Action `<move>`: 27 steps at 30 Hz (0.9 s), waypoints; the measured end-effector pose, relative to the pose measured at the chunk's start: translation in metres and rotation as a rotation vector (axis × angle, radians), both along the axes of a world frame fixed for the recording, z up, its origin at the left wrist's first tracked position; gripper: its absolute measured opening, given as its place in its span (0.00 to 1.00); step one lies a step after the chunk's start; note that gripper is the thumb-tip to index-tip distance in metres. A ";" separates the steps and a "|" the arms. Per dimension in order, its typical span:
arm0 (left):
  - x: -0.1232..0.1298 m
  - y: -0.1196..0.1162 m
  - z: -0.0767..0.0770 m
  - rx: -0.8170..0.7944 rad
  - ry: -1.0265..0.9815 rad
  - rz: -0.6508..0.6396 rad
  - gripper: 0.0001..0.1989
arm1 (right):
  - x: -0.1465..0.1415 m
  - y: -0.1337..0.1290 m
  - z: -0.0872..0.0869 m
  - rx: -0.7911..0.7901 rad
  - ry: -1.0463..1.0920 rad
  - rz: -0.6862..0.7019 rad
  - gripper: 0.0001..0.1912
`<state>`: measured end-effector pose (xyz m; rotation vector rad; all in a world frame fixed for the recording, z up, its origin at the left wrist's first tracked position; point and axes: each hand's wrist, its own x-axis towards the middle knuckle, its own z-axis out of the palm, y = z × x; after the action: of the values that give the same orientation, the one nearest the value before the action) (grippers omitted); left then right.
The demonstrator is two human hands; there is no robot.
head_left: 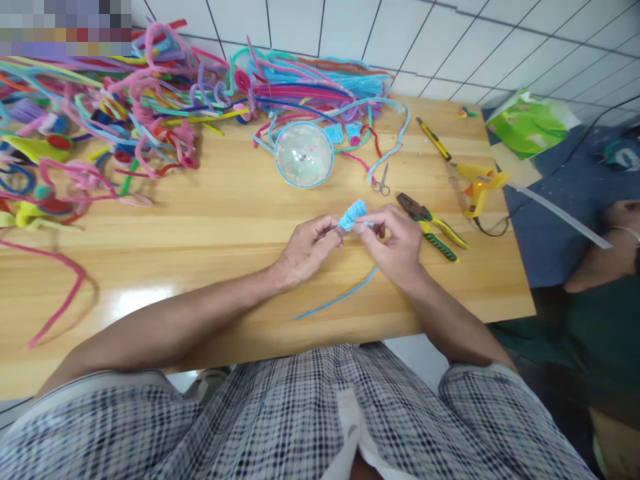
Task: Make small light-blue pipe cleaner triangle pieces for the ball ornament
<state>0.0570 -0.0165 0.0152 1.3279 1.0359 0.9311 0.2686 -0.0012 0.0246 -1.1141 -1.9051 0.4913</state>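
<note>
Between my two hands, above the table's middle, is a light blue coil of pipe cleaner [354, 215]. My left hand [311, 248] pinches its lower left end between thumb and fingers. My right hand [393, 239] grips the coil's right side, and its fingers press on a blue strand there. A long blue pipe cleaner tail [340, 297] trails below my right hand toward the table's front edge. Pliers with yellow and green handles [433, 227] lie just right of my right hand. Small scissors [383, 181] rest a little beyond the coil.
A round bowl [304, 155] stands behind my hands. Many coloured pipe cleaners [145, 113] pile up along the back and left. A yellow utility knife [434, 139], a yellow glue gun [480, 187] and a green packet [533, 123] are to the right. Another person's arm [607, 257] shows at far right.
</note>
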 end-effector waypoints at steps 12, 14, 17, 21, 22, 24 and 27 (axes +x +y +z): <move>0.001 -0.002 0.001 0.065 0.016 0.033 0.15 | -0.001 0.000 0.000 -0.109 0.103 -0.037 0.08; 0.001 -0.001 -0.002 0.041 -0.002 0.043 0.15 | -0.001 0.000 -0.001 0.060 0.016 0.064 0.05; 0.001 0.000 -0.005 0.026 -0.029 0.050 0.14 | -0.003 -0.001 -0.002 0.210 -0.087 0.191 0.08; 0.002 -0.002 -0.002 0.024 -0.007 0.029 0.16 | -0.003 -0.001 -0.001 -0.043 0.046 -0.020 0.07; 0.002 -0.002 -0.002 0.023 -0.002 0.027 0.16 | -0.003 -0.001 0.000 -0.078 0.067 -0.058 0.07; 0.002 -0.002 -0.003 0.019 -0.009 0.035 0.16 | -0.006 -0.005 0.001 -0.014 0.036 -0.006 0.08; 0.002 -0.001 -0.007 0.018 -0.033 0.056 0.16 | -0.010 -0.011 0.003 0.153 -0.050 0.172 0.09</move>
<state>0.0593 -0.0174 0.0086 1.2996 1.0466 1.0029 0.2590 -0.0120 0.0278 -0.8757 -2.0559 0.4078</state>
